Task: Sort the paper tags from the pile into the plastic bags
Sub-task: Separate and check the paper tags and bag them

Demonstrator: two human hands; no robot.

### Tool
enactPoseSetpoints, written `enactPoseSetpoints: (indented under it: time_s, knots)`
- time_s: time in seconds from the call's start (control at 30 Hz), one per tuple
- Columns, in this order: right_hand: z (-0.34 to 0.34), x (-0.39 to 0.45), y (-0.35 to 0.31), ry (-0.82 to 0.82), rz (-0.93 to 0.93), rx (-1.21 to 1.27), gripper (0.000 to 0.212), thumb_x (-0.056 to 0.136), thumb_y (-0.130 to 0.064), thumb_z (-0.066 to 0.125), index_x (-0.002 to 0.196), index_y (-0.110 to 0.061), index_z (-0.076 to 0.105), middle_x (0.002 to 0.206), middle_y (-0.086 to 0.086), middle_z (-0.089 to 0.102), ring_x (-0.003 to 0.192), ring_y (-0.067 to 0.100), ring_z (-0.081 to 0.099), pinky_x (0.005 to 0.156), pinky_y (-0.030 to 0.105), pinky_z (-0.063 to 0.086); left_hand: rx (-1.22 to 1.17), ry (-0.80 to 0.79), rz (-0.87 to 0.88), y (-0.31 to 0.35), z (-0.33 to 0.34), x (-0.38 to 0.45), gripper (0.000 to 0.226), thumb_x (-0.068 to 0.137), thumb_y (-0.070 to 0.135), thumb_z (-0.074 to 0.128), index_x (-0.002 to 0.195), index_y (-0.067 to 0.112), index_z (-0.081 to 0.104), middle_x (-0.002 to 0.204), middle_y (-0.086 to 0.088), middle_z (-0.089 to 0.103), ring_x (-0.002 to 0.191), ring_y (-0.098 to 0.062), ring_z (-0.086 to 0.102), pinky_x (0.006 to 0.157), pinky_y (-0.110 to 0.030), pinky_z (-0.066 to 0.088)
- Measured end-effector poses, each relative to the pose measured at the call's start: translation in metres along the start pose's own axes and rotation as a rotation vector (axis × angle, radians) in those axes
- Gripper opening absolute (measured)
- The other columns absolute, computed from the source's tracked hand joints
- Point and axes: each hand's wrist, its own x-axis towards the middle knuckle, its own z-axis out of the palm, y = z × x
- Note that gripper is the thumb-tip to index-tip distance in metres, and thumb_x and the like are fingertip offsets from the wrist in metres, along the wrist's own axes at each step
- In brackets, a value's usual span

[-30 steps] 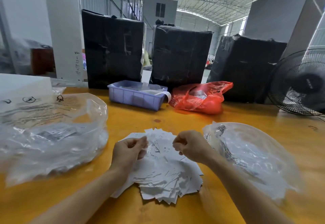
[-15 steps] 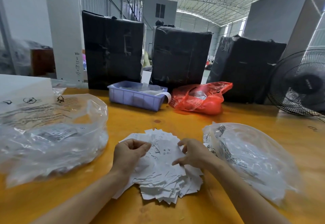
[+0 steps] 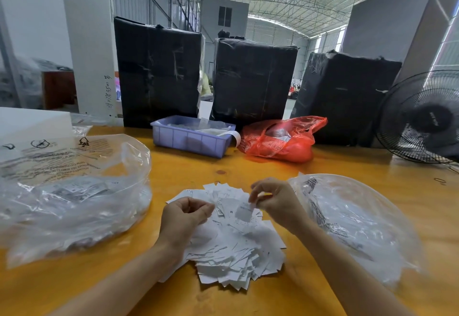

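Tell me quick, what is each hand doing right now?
Left hand: fingers curled over the pile of tags; cannot tell if it holds one.
Right hand: pinching a single paper tag, lifted above the pile.

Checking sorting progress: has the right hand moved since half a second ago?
Yes. The right hand has risen off the pile of tags, pinching one tag, and now sits nearer the purple bin.

— Can we read the tag (image 3: 244,210) pinched in the right hand (image 3: 274,200)? 
— No, it's smeared; the pile (image 3: 231,248) print is too small too. 
— And the left hand (image 3: 185,217)? 
— Its curled fingers hide whatever's inside. We lose the left bag (image 3: 69,191) and the fan (image 3: 427,119) at the frame edges.
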Motion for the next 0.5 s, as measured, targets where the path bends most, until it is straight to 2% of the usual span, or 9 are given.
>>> enactPoseSetpoints:
  time_s: [0.07, 0.1, 0.17, 0.23, 0.33, 0.4, 0.43, 0.5]
  knots:
    - [0.0004, 0.0001, -0.0066, 0.013, -0.013, 0.247, 0.038, 0.069, 0.027, 0.059, 0.058, -0.008, 0.065, 0.097, 0.009, 0.061, 0.092, 0.011, 0.059, 0.073, 0.027, 0.057, -0.004, -0.008, 0.002, 0.0007, 0.0002, -0.0002, 0.013, 0.07, 0.009, 0.079, 0.075, 0.004, 0.069, 0.066, -0.004, 0.07, 0.066, -0.012, 0.064, 0.064, -0.023, 0.052]
    - [0.0012, -0.0003, -0.0079, 0.006, -0.022, 0.314, 0.041, 0.07, 0.029, 0.057, 0.057, -0.009, 0.063, 0.093, 0.009, 0.063, 0.088, 0.009, 0.061, 0.07, 0.024, 0.057, -0.004, -0.014, 0.003, 0.0008, 0.0004, -0.0004, 0.013, 0.07, 0.009, 0.079, 0.076, 0.003, 0.069, 0.066, -0.004, 0.07, 0.066, -0.011, 0.064, 0.064, -0.022, 0.052]
    - [0.0022, -0.0012, -0.0085, -0.001, -0.04, 0.35, 0.042, 0.071, 0.03, 0.054, 0.056, -0.008, 0.063, 0.073, 0.004, 0.067, 0.071, 0.005, 0.063, 0.064, 0.02, 0.053, -0.01, -0.029, -0.001, 0.0008, 0.0002, -0.0014, 0.013, 0.071, 0.008, 0.078, 0.077, 0.002, 0.068, 0.066, -0.004, 0.07, 0.066, -0.012, 0.064, 0.064, -0.023, 0.052]
    - [0.0033, -0.0019, -0.007, -0.003, -0.035, 0.341, 0.04, 0.072, 0.028, 0.056, 0.057, -0.007, 0.065, 0.061, -0.001, 0.068, 0.063, 0.008, 0.063, 0.065, 0.023, 0.053, -0.023, -0.048, -0.009, 0.0015, 0.0007, -0.0028, 0.012, 0.071, 0.006, 0.078, 0.077, 0.002, 0.068, 0.065, -0.003, 0.069, 0.066, -0.012, 0.064, 0.065, -0.024, 0.052]
    - [0.006, -0.0021, -0.0051, -0.001, 0.002, 0.282, 0.04, 0.077, 0.02, 0.057, 0.064, -0.015, 0.072, 0.069, 0.005, 0.072, 0.066, 0.031, 0.056, 0.071, 0.042, 0.047, -0.026, -0.081, -0.012, 0.0034, 0.0017, -0.0048, 0.01, 0.073, 0.004, 0.077, 0.078, 0.004, 0.068, 0.064, -0.001, 0.068, 0.064, -0.01, 0.064, 0.061, -0.021, 0.052]
    - [0.0063, -0.0009, -0.0038, -0.011, 0.03, 0.237, 0.042, 0.081, 0.016, 0.05, 0.07, -0.017, 0.074, 0.082, 0.016, 0.072, 0.069, 0.042, 0.052, 0.069, 0.042, 0.043, -0.021, -0.095, -0.011, 0.0044, 0.0025, -0.0059, 0.01, 0.073, 0.002, 0.076, 0.079, 0.006, 0.069, 0.064, 0.0, 0.068, 0.062, -0.009, 0.065, 0.059, -0.02, 0.051]
    - [0.0059, -0.0008, -0.0044, -0.024, 0.042, 0.232, 0.042, 0.083, 0.014, 0.048, 0.072, -0.017, 0.074, 0.085, 0.017, 0.072, 0.072, 0.04, 0.055, 0.068, 0.04, 0.046, -0.02, -0.101, -0.011, 0.0047, 0.0029, -0.0062, 0.011, 0.073, 0.001, 0.076, 0.08, 0.006, 0.069, 0.064, 0.0, 0.068, 0.061, -0.008, 0.065, 0.059, -0.02, 0.051]
    - [0.0058, -0.0012, -0.0069, -0.066, 0.052, 0.258, 0.033, 0.085, 0.009, 0.052, 0.077, -0.013, 0.074, 0.086, 0.01, 0.072, 0.077, 0.023, 0.063, 0.067, 0.027, 0.053, -0.02, -0.113, -0.012, 0.0056, 0.0036, -0.0064, 0.012, 0.073, 0.0, 0.076, 0.081, 0.006, 0.07, 0.064, -0.001, 0.069, 0.06, -0.009, 0.064, 0.058, -0.019, 0.051]
